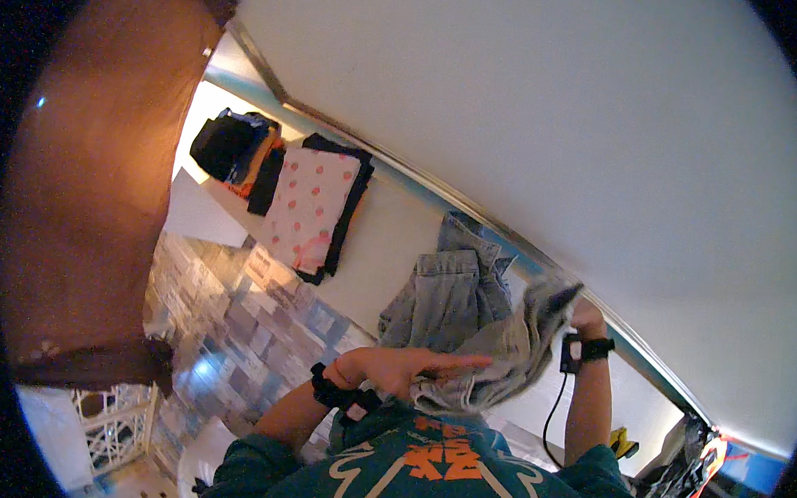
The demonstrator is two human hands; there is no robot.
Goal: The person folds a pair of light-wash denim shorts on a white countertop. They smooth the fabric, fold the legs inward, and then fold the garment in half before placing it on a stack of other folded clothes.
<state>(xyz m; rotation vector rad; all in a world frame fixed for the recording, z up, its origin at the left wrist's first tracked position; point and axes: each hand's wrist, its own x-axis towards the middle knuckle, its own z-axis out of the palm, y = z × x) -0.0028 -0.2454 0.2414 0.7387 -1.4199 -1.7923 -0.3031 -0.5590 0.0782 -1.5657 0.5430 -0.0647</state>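
Observation:
A grey denim garment [447, 285] lies rumpled on the pale surface in front of me, with a waistband-like edge at its far end. Its near part is bunched and lifted to the right. My right hand [587, 318] grips the raised edge there, its fingers partly hidden by the cloth. Across the near left edge of the denim lies my left hand [395, 372], one finger stretched out over the fabric. Its other fingers are curled, and whether they pinch the cloth is hidden. Both wrists wear black straps with small devices.
Left of the denim lies a folded pink cloth with a strawberry print [313, 204] on dark cloth. Beyond it is a pile of dark folded clothes [231, 145]. A brown hanging cloth [104, 186] fills the left side. A white wall [514, 106] borders the pale surface [379, 228].

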